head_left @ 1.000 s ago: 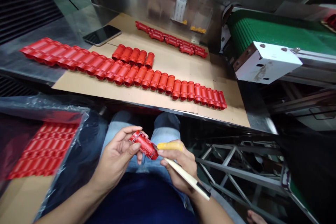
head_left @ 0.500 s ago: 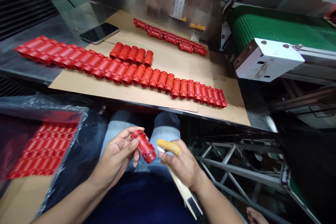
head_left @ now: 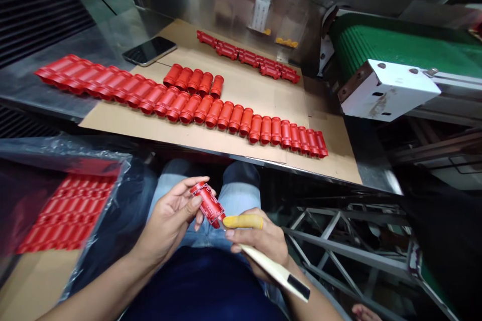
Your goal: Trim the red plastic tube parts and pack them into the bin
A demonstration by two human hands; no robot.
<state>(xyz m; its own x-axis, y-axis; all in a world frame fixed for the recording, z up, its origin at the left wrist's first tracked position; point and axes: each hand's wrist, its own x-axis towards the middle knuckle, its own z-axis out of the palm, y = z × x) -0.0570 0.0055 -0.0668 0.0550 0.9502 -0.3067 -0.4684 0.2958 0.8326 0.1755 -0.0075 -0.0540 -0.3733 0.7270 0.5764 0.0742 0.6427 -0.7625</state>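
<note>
Pinched between the fingers of the left hand [head_left: 169, 216] above a denim-clad lap [head_left: 238, 188], the rounded, glossy red plastic piece [head_left: 209, 203] might roll if that light grip slackened, and the slim cream-handled tool [head_left: 271, 269], gripped in the right hand's [head_left: 265, 239] fingers near its lower end, could then skid and score it. A smooth yellow sleeve [head_left: 244, 221] covers one right finger; similar ribbed red plastic pieces [head_left: 214, 113] line matte brown cardboard [head_left: 293, 98] on the metal table [head_left: 22, 77].

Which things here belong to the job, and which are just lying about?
Part of the job, apparently:
red molded shell in the left hand
cream-handled tool in the right hand
yellow finger cot
long row of red shells

Lying about, probably:
smartphone
</note>
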